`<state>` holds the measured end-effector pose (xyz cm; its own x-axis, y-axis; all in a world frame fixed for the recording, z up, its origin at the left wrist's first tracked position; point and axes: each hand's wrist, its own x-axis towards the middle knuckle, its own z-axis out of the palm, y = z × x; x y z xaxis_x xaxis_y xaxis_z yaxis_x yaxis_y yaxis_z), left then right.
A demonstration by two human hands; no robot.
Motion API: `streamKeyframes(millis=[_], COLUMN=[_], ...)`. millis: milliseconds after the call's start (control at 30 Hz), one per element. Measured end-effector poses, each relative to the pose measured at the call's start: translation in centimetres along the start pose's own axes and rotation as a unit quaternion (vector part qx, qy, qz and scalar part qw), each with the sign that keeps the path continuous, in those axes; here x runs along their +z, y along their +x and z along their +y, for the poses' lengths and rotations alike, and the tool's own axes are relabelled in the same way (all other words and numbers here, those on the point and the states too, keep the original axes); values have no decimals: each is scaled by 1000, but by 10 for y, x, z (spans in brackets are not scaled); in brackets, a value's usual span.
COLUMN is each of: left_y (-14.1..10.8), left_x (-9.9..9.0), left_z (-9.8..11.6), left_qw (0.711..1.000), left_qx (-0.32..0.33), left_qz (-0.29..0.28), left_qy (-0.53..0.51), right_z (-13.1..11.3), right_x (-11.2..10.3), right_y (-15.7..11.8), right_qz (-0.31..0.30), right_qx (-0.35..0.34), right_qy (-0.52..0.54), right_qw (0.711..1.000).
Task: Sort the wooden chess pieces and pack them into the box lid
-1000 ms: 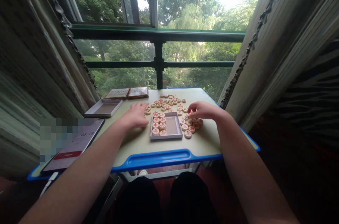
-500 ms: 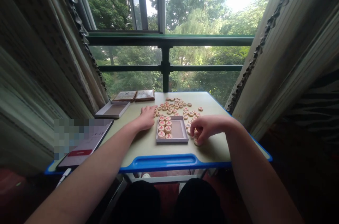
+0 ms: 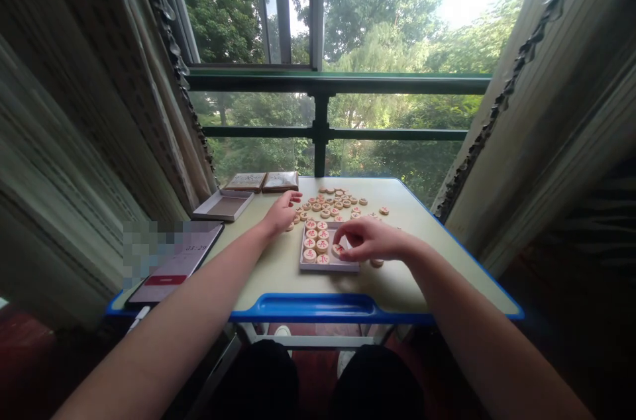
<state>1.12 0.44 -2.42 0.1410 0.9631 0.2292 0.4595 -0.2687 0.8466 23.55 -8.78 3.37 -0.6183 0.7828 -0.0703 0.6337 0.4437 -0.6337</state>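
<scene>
Between the thumb and fingers of my right hand (image 3: pixel 370 239) is a round xiangqi piece (image 3: pixel 338 250), held over the bare part of a shallow box (image 3: pixel 329 267). Two columns of wooden pieces with red characters (image 3: pixel 316 242) fill the box's left side. My left hand (image 3: pixel 282 211) is just beyond the box's upper left corner, fingers stretched toward loose pieces (image 3: pixel 325 212) and apart from one another. It grips nothing that I can see. Some pieces to the right are hidden behind my right hand.
A box lid (image 3: pixel 224 205) lies at the table's left, with a folded wooden-edged board (image 3: pixel 263 181) behind it. A phone or tablet (image 3: pixel 173 264) with a white cable (image 3: pixel 140 316) rests at the near left. The table (image 3: pixel 278 274) has a blue edge and tray groove.
My right hand has moved left with a piece, from the table beside the box to over the box. My left hand has lifted slightly from the loose pieces. The view has shifted a little.
</scene>
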Motion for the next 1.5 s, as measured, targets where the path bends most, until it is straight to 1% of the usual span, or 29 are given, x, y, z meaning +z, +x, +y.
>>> streamKeyframes(millis=[67,167,267,367,500,633,867,1133,1333,1500], left_y=[1,4,5,5,5,5,0,-2,-3,-3], left_x=[0,1,0,-1,0,0,0,-1,0,-1], left_z=[-2,-6,-9,-9,-6,-5,0,4,5,8], left_qw=[1000,997,995,993,990,988,985,984,981,981], left_qx=[23,58,67,66,73,77,75,80,95,94], left_qz=[4,9,8,2,-4,-11,-9,-7,-9,-11], left_qy=[5,41,73,95,122,137,155,158,170,167], right_z=[-1,-3,-5,-6,-6,-6,-8,-12,-13,-14], right_x=[10,19,22,23,24,25,24,23,24,23], right_y=[6,11,12,13,14,14,13,11,12,11], right_qz=[29,62,84,94,90,79,69,70,62,53], right_qx=[-14,-40,-57,-65,-70,-64,-61,-76,-62,-40], right_qy=[-42,-90,-117,-137,-152,-142,-136,-124,-118,-108], right_qw=[999,993,988,984,982,985,986,987,989,992])
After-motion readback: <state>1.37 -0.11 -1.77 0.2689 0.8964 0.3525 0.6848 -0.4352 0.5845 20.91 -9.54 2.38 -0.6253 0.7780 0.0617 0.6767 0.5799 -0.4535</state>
